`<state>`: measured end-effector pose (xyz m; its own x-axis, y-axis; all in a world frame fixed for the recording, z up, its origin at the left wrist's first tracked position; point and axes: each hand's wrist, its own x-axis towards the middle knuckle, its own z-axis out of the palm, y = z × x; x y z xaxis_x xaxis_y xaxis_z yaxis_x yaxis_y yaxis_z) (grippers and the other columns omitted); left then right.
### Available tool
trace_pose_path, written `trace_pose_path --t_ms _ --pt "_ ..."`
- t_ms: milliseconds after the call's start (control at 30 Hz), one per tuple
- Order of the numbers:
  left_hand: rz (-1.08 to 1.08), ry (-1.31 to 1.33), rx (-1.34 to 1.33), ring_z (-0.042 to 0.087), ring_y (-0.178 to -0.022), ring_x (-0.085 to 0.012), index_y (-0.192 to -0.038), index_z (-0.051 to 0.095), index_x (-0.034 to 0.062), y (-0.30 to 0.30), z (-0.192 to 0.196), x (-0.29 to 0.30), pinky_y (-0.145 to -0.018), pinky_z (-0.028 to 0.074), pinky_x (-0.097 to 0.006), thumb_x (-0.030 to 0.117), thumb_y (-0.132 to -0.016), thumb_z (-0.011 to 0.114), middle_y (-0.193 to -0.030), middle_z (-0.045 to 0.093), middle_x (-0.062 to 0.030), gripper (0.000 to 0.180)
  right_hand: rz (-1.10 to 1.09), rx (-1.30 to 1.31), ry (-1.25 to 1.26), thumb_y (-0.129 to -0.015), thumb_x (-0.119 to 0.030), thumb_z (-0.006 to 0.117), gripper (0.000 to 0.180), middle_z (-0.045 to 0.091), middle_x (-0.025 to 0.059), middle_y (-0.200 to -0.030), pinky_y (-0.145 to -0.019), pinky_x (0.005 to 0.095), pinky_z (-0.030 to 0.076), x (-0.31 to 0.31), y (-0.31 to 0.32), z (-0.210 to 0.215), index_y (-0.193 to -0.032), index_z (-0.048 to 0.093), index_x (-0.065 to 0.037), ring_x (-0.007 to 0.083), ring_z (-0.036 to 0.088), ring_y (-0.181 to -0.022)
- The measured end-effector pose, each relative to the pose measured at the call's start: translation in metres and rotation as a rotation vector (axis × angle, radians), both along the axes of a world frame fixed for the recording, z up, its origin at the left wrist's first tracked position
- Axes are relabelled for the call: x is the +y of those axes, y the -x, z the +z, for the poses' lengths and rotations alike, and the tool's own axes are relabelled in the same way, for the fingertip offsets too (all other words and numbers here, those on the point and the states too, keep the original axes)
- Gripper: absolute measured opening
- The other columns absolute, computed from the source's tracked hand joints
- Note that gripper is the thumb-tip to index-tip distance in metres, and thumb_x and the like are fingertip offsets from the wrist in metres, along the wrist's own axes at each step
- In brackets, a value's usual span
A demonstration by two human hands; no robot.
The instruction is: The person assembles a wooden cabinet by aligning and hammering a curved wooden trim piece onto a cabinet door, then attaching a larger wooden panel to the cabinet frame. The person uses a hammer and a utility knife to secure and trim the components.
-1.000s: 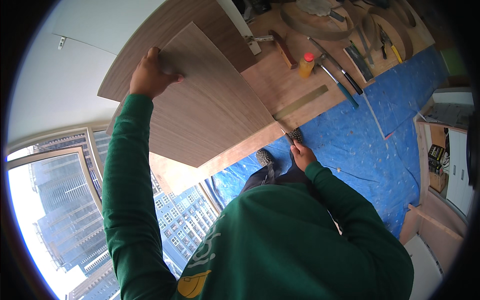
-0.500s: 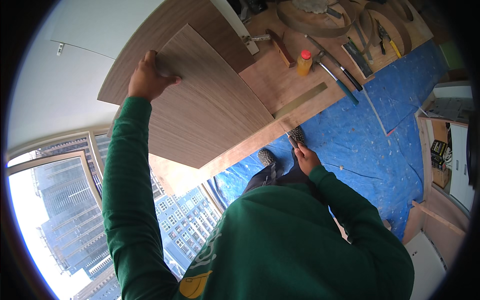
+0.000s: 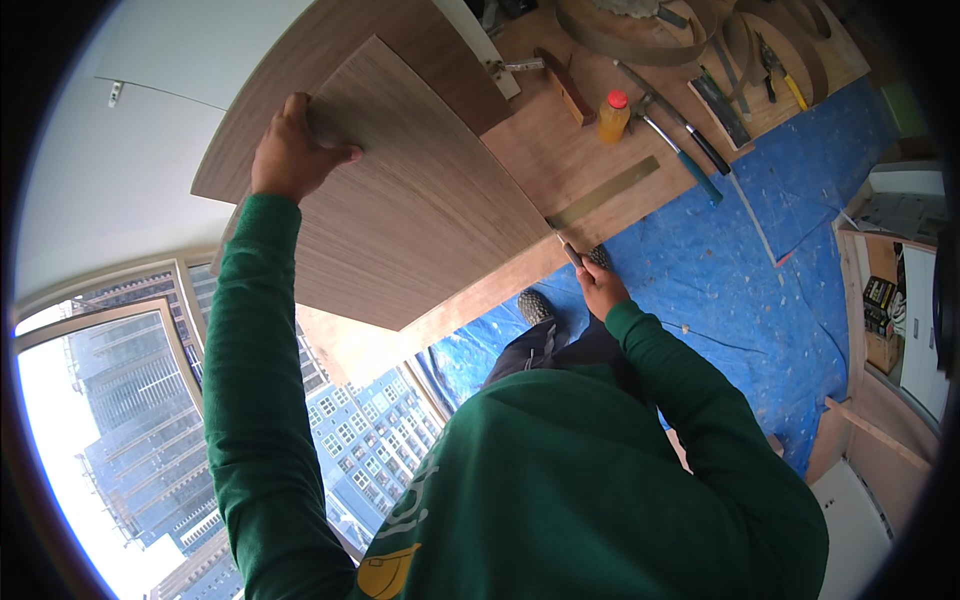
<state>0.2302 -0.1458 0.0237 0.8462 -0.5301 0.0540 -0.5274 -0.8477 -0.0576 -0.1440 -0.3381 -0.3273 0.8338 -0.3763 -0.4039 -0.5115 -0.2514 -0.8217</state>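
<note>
My left hand grips the upper left edge of a brown wood-grain panel, thumb on its face and fingers over the edge. The panel lies tilted across the plywood work surface. In my right hand is a slim bladed hand tool, held by its dark handle. Its thin metal tip is at the panel's right corner, next to a flat olive-brown strip; whether it touches the panel I cannot tell. Another wood-grain panel is partly hidden behind the first.
On the plywood lie a teal-handled hammer, a black-handled hammer, a red-capped bottle, a wooden tool, pliers and coiled banding. Blue sheeting covers the floor. Windows stand at left.
My right hand has moved up and slightly left, bringing the tool's tip to the panel's right corner. My left hand keeps its grip, and the panel has shifted slightly.
</note>
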Motion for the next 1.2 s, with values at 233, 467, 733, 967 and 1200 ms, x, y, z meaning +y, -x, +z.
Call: trace_pose_path --t_ms 233,467,733,967,1200 --pt "-0.011 0.004 -0.005 0.07 -0.112 -0.0407 -0.133 0.055 -0.0006 -0.003 -0.005 0.008 -0.101 0.056 -0.047 0.033 -0.063 0.099 -0.12 0.069 -0.0256 0.089 0.003 0.075 -0.011 -0.105 -0.034 0.052 0.049 0.071 0.0288 -0.109 -0.09 0.0453 0.055 0.0 0.003 -0.001 -0.139 0.06 0.0 0.0425 0.069 -0.103" --pt "-0.016 0.014 0.049 0.07 -0.111 -0.0412 -0.134 0.054 -0.0026 -0.002 0.0 0.009 -0.102 0.056 -0.046 0.033 -0.063 0.098 -0.119 0.07 -0.026 0.091 0.055 0.118 0.025 -0.105 -0.034 0.053 0.049 0.071 0.026 -0.116 -0.095 0.044 0.054 -0.009 -0.002 0.013 -0.141 0.059 -0.002 0.0409 0.068 -0.109" --pt "0.0 -0.036 0.074 0.071 -0.108 -0.0407 -0.127 0.057 -0.0015 0.016 0.018 0.005 -0.098 0.058 -0.045 0.034 -0.063 0.097 -0.116 0.071 -0.0263 0.083 0.078 0.131 -0.066 -0.105 -0.034 0.054 0.054 0.067 0.0288 -0.128 -0.102 0.0385 0.05 -0.02 0.0 0.013 -0.144 0.054 0.004 0.0369 0.066 -0.12" --pt "-0.043 -0.074 0.023 0.073 -0.103 -0.041 -0.125 0.055 -0.0026 0.024 0.024 0.004 -0.092 0.06 -0.045 0.037 -0.065 0.096 -0.111 0.072 -0.0257 0.083 0.058 0.07 0.032 -0.104 -0.037 0.055 0.051 0.069 0.026 -0.123 -0.099 0.0418 0.051 -0.015 0.005 -0.015 -0.142 0.058 -0.003 0.0403 0.066 -0.116" --pt "-0.062 -0.152 0.06 0.074 -0.099 -0.0394 -0.119 0.057 -0.0022 0.027 0.031 0.004 -0.086 0.061 -0.046 0.042 -0.07 0.094 -0.108 0.073 -0.0248 0.076 0.034 0.056 0.011 -0.104 -0.036 0.056 0.051 0.069 0.0263 -0.122 -0.097 0.0422 0.052 -0.014 0.006 -0.013 -0.143 0.058 -0.004 0.0401 0.067 -0.112"
